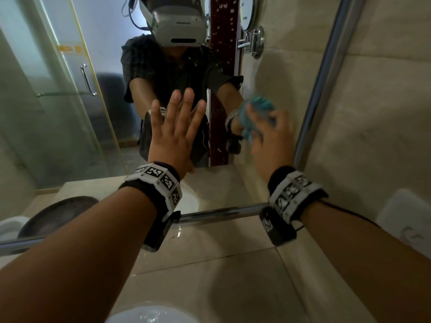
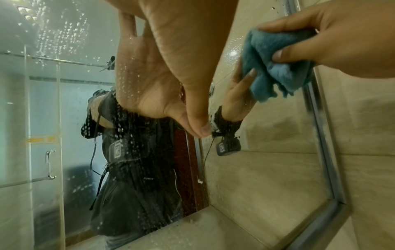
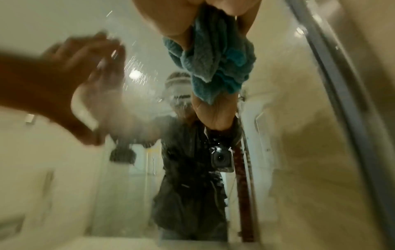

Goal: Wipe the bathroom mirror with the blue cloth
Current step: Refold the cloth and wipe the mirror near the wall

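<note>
Your right hand clutches the one blue cloth bunched against the mirror, near its right frame edge. Your left hand lies flat on the glass, fingers straight, beside the cloth.

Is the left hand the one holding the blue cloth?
No, the left hand is flat on the mirror with fingers spread, and the right hand grips the bunched blue cloth.
</note>
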